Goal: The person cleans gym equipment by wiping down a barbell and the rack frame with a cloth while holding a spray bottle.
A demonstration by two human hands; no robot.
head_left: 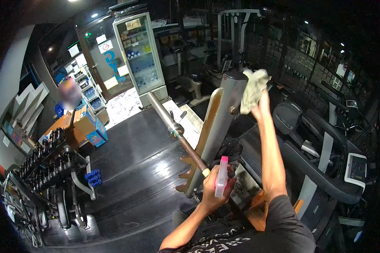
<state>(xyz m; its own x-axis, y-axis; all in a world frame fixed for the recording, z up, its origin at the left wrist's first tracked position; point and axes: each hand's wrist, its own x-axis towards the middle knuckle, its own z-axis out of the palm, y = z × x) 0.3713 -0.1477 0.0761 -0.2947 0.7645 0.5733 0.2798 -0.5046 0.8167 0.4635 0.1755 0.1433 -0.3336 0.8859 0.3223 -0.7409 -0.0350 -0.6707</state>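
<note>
My right hand [261,105] reaches up with a pale cloth [254,86], which lies against the side of a tall grey metal post [223,114] near its top. Lower down, my left hand [213,187] is closed around a small translucent bottle [221,185] with a pink top. The barbell [185,145] slants past the post, and its yellow-marked part meets my left hand. Wooden-coloured facing and jagged hooks [185,170] run along the post's left side.
Racked dumbbells [55,156] stand at the left, beside a blue item [93,178]. A glass-front fridge [139,52] and a door are at the back. A person [69,95] is behind cardboard boxes [88,122]. Treadmills [321,168] fill the right.
</note>
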